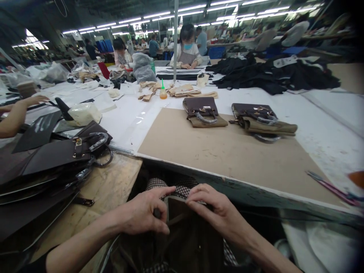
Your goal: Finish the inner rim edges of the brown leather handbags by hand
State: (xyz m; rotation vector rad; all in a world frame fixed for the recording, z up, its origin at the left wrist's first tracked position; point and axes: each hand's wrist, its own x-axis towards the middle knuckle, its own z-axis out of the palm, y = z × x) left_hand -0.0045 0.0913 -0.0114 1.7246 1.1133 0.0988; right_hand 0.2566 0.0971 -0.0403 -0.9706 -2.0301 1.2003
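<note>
A dark brown handbag (196, 239) with an olive-brown lining lies across the lap, its opening toward the table. My right hand (214, 207) pinches the upper edge of the bag between thumb and fingertips. At the opening's left side is my left hand (145, 212), its index finger stretched out and its thumb apart from the curled middle finger. Between those fingers no firm grip shows. The lower part of the bag is dark and hard to make out.
Two brown handbags (202, 110) (260, 117) lie on a cardboard sheet (182, 144). Scissors (332, 187) rest at right. Stacked dark bags (54, 163) crowd the left, near a co-worker's arm (17, 113). A glue bottle (163, 93) and black fabric (273, 74) are farther back.
</note>
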